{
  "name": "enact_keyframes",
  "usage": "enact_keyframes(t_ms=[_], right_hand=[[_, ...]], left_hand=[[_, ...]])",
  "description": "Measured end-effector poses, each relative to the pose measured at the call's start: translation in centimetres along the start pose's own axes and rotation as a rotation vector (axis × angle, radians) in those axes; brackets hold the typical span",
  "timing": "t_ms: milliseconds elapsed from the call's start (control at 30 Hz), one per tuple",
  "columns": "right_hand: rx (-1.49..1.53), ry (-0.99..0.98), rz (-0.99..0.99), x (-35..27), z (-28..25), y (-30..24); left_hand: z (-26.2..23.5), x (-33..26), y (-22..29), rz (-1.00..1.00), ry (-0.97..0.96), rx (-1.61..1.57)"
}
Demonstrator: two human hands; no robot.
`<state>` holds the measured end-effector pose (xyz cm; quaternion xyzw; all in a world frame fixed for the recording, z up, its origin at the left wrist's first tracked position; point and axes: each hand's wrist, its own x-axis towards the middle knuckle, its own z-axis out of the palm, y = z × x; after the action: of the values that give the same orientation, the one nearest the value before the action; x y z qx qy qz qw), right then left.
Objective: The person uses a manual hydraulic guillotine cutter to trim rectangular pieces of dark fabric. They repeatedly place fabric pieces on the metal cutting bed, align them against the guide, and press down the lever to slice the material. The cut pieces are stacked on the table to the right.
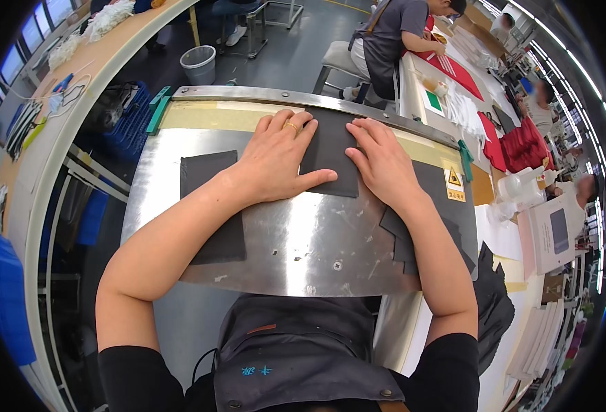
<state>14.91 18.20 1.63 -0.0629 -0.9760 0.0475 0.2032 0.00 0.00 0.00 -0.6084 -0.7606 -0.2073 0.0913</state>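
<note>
Largest first. Brushed-metal worktop (269, 226) fills mid-frame; a riveted metal bar (248, 94) crosses its far edge. Centre right: fanned stack of black sheets (409, 244), partly beneath the right forearm. Centre left: black pieces (207, 172) above and below the left forearm; whether they join under it, cannot tell.

Item in work: single black rectangular sheet (330, 154), upper centre, far end at the bar. Whether that end is tucked under: cannot tell.

Left hand (275, 158): palm down, fingers spread loosely over the sheet's left side, thumb lying across it. Right hand (385, 161): fingertips and thumb along its right edge. Neither is closed around anything; both rest flat.

Smaller: green clamps (157, 111) at the upper left and upper right corners of the worktop; yellow warning label (455, 180), right.

Risks (judgement): uneven pressure between the hands could skew the sheet against the bar. Fingertips sit close to the bar; if it moves, a pinch is possible, and the label hints at a hazard. A lowered right forearm could drag the fanned stack out of order.
</note>
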Motion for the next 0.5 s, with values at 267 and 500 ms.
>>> enact_keyframes(t_ms=[267, 500], right_hand=[[0.03, -0.028, 0.001, -0.1, -1.0, -0.5], [0.08, -0.024, -0.019, -0.6, -1.2, -0.3]], left_hand=[[-0.6, 0.0, 0.2, -0.001, 0.017, -0.026], [-1.8, 0.0, 0.3, -0.005, -0.018, -0.099]])
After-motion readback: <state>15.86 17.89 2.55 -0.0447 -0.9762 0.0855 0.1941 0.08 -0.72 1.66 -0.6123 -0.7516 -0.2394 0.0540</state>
